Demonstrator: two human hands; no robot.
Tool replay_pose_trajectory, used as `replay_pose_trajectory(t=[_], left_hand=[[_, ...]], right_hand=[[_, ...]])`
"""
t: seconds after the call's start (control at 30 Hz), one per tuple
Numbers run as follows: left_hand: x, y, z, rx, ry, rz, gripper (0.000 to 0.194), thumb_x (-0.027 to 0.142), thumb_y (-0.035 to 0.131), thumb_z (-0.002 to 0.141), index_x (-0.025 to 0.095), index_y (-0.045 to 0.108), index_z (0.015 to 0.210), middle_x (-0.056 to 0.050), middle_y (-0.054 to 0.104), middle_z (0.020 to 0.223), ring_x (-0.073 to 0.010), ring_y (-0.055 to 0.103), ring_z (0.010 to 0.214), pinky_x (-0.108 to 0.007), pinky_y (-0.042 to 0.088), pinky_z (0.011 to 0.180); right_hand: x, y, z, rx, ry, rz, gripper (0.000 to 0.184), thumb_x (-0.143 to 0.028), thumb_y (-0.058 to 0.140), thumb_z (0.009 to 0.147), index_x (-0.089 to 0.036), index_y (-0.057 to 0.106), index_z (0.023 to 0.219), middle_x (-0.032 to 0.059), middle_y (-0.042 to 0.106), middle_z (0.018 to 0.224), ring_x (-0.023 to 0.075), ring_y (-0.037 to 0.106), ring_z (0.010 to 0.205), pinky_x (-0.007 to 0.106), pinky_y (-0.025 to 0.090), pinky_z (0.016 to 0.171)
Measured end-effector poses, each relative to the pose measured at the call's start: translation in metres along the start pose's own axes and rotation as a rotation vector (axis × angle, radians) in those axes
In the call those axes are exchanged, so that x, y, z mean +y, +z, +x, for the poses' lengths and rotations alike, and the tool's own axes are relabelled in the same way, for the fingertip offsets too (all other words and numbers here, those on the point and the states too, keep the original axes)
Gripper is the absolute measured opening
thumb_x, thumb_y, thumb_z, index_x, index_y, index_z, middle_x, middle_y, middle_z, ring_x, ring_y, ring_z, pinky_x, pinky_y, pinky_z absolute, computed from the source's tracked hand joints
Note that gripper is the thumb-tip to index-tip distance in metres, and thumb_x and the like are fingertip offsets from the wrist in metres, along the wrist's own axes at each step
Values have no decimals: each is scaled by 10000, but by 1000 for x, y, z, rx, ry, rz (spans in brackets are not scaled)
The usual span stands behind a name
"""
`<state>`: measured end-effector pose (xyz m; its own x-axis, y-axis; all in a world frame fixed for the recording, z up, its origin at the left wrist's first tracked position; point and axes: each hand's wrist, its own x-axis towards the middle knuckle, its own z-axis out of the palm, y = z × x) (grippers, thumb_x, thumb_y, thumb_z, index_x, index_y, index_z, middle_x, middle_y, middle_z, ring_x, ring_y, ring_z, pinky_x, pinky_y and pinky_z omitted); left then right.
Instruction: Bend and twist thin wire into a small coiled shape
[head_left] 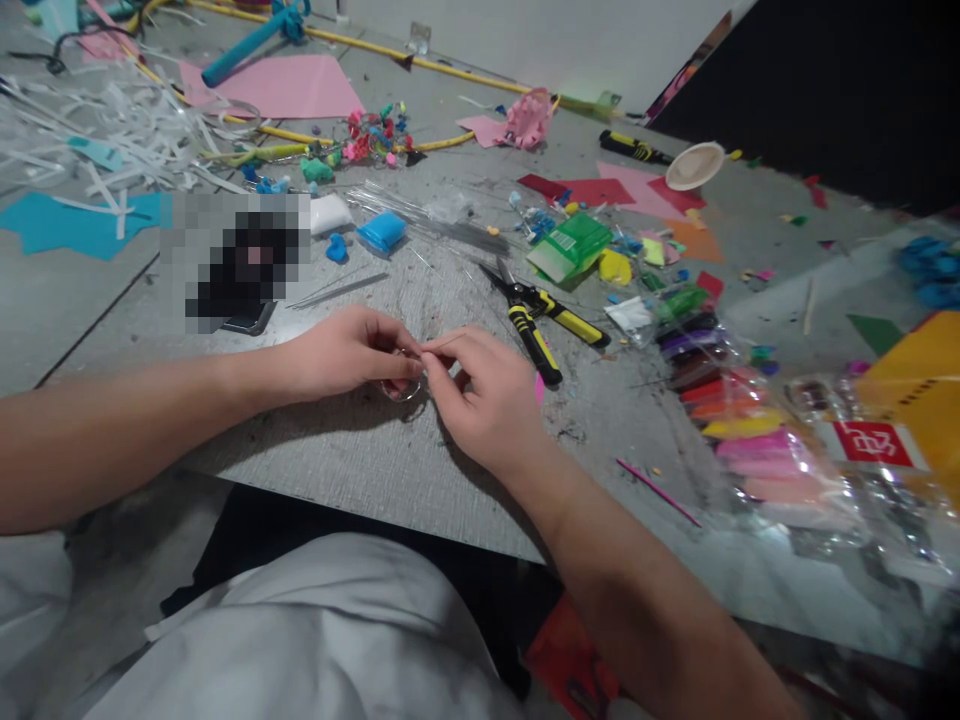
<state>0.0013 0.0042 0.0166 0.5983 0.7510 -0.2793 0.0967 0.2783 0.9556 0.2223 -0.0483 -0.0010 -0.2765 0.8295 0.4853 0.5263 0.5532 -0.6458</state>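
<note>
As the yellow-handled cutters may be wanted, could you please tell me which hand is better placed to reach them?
Probably the right hand: the cutters lie just beyond it, while the left hand is farther off. Both hands hold thin wire.

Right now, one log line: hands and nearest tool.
left hand: pinching thin loop; right hand: pinched at left fingertips, contents unclear; pliers: on table beyond right hand

Craft workspace — pliers (533, 340), pink paper (300, 86)

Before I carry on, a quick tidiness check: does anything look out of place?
Yes: white strips sprawl in a tangle at far left, looking spilled; a yellow-and-black tool lies spread open beyond the right hand.
</note>
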Motion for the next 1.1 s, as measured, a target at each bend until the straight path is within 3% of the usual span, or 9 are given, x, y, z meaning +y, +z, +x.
replay_pose_trajectory(t=[0.47,0.6,0.77,0.93,1.1], left_hand=[[-7,-4,7,-34,-59,-223,148,177,1002,822,127,883,896,-43,768,768,-134,686,718,-282,600,740],[-3,-2,4,14,-96,-314,214,127,967,837,136,813,986,-27,762,764,-143,693,717,-277,597,742],[5,2,-1,27,-141,-365,184,27,821,957,126,702,1057,6,740,761,-104,693,720,-219,562,768],[3,-1,1,-21,-133,-387,182,66,898,937,104,737,1013,-1,749,784,-94,678,707,-208,556,743],[1,-4,2,-39,-140,-390,144,69,923,932,86,781,953,-19,757,782,-97,683,701,-200,562,727]], right_hand=[[9,-13,3,-50,-444,-331,282,-61,555,1129,-207,786,1198,97,842,1114,277,752,976,412,648,851],[9,-13,4,-30,-504,-435,350,-33,506,1118,-193,799,1224,102,845,1104,276,751,965,418,649,827],[11,-14,5,5,-547,-475,425,2,519,1075,-241,812,1264,74,846,1087,260,776,954,408,640,797],[9,-13,4,31,-562,-421,364,-41,591,1112,-229,800,1343,93,881,1151,265,821,1003,412,685,831],[3,-12,4,47,-562,-345,259,-49,634,1118,-225,788,1230,85,887,1070,263,833,949,414,720,854]])
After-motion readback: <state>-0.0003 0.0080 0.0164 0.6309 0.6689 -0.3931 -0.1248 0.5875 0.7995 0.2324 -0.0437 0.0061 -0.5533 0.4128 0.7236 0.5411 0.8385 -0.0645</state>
